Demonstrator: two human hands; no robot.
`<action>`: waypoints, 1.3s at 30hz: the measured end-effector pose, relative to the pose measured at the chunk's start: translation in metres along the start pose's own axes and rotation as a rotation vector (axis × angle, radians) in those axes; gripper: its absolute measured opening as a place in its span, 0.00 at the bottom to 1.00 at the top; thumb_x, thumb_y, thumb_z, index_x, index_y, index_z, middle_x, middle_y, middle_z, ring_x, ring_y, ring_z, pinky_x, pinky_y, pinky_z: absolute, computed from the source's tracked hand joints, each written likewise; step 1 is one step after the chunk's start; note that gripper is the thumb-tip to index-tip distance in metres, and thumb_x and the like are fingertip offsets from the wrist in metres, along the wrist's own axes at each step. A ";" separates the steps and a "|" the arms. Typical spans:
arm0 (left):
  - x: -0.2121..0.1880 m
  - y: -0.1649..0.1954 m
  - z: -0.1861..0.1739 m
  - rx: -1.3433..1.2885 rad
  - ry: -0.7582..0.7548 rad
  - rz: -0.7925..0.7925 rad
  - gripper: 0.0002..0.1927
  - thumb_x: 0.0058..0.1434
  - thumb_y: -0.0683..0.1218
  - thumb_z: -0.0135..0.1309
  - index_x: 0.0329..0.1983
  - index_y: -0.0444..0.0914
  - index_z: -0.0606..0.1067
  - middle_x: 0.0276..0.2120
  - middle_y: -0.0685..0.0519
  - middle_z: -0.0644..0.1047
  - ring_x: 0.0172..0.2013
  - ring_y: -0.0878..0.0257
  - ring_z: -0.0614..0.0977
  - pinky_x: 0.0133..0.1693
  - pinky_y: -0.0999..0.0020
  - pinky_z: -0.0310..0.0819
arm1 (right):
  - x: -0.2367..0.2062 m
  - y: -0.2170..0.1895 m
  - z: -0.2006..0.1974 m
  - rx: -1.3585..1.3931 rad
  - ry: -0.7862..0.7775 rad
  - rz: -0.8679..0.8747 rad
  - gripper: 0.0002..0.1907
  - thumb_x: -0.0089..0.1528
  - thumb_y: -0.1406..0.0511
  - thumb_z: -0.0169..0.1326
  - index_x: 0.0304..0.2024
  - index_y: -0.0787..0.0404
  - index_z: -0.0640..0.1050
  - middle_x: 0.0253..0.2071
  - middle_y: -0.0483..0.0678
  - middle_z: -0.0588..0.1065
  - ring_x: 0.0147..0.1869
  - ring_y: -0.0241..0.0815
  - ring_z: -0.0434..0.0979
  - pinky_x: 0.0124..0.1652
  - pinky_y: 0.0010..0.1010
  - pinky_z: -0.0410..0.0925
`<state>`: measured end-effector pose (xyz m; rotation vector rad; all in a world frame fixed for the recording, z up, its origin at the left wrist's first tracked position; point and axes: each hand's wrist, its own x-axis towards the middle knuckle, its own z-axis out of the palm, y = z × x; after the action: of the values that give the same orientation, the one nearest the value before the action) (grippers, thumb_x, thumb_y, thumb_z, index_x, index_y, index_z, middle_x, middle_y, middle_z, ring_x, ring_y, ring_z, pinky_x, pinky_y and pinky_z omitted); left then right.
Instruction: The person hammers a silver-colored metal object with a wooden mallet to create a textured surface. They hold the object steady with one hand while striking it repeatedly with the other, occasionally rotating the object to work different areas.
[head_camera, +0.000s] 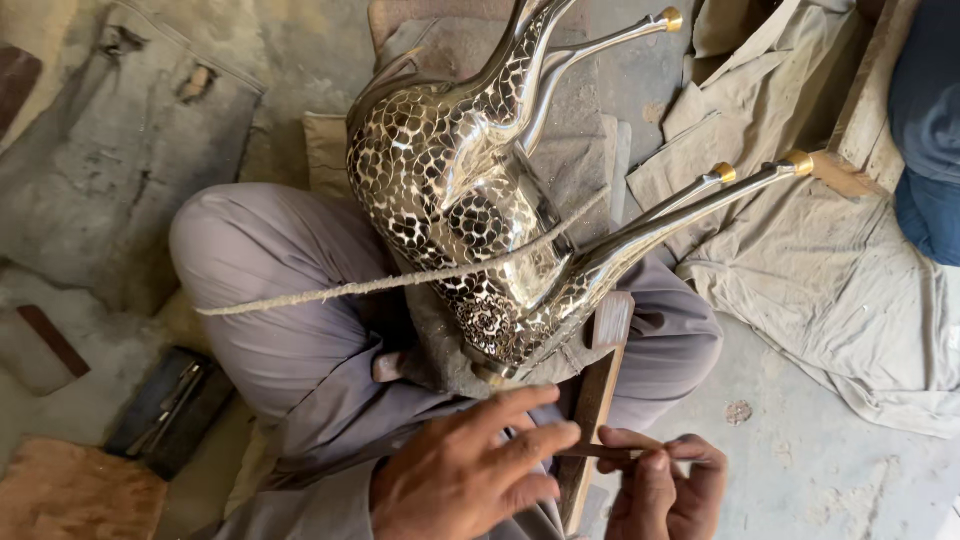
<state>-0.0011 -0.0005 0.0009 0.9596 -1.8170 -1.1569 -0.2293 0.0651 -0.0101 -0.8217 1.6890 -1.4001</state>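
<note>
— One container is all I can find: a dark shallow tray (170, 410) on the floor (800, 460), beside the person's knee. It holds a few thin metal tools, too small for me to tell apart.

— And the hands?

— Both sit low in my view, close together. From my end the left hand (470, 475) lies palm down, fingers (530, 440) stretched out flat and pointing toward the right hand, its grip released rather than closed on anything. The fingertips lie on or just over a thin dark stick (610, 451); I cannot tell which. The right hand (665, 490) is curled, its grip grasping that stick near its end.

— Where is the piece they are working on?

— Resting on the crossed legs in grey trousers (280, 300), just above the hands: a polished metal animal figure (470, 200) with a scaly dark-and-silver pattern. It lies tilted, its slender legs with brass-coloured tips (798, 160) pointing to the upper right. A pale rough cord (400, 280) runs across its body. A dark wooden block (597, 390) stands between the figure's lower end and the hands.

— Anything round about?

— Grey cloth (830, 270) crumpled on the floor, and a brown board (80, 495).
</note>
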 end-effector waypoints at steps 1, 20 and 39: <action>-0.007 0.005 0.001 -0.026 -0.050 0.016 0.24 0.60 0.47 0.65 0.57 0.34 0.76 0.56 0.37 0.75 0.36 0.55 0.85 0.32 0.64 0.81 | -0.007 0.004 -0.007 0.183 -0.069 0.046 0.10 0.71 0.64 0.49 0.48 0.60 0.62 0.41 0.68 0.80 0.40 0.51 0.84 0.44 0.42 0.74; -0.040 0.017 -0.050 -0.137 0.535 -0.089 0.12 0.76 0.42 0.48 0.57 0.29 0.68 0.55 0.37 0.77 0.54 0.52 0.83 0.57 0.62 0.82 | -0.020 0.042 -0.011 -0.648 -0.354 -0.187 0.11 0.61 0.67 0.60 0.46 0.63 0.81 0.37 0.54 0.83 0.40 0.45 0.86 0.42 0.34 0.76; -0.054 -0.047 -0.008 0.207 0.327 -0.308 0.09 0.66 0.46 0.52 0.44 0.36 0.76 0.36 0.49 0.76 0.28 0.61 0.80 0.30 0.64 0.75 | -0.041 0.064 -0.017 -1.262 -0.010 -0.282 0.37 0.46 0.60 0.69 0.57 0.63 0.73 0.43 0.58 0.74 0.48 0.59 0.74 0.47 0.48 0.67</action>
<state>0.0377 0.0296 -0.0516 1.4966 -1.5790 -0.9305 -0.2244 0.1203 -0.0644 -1.7534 2.4639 -0.3003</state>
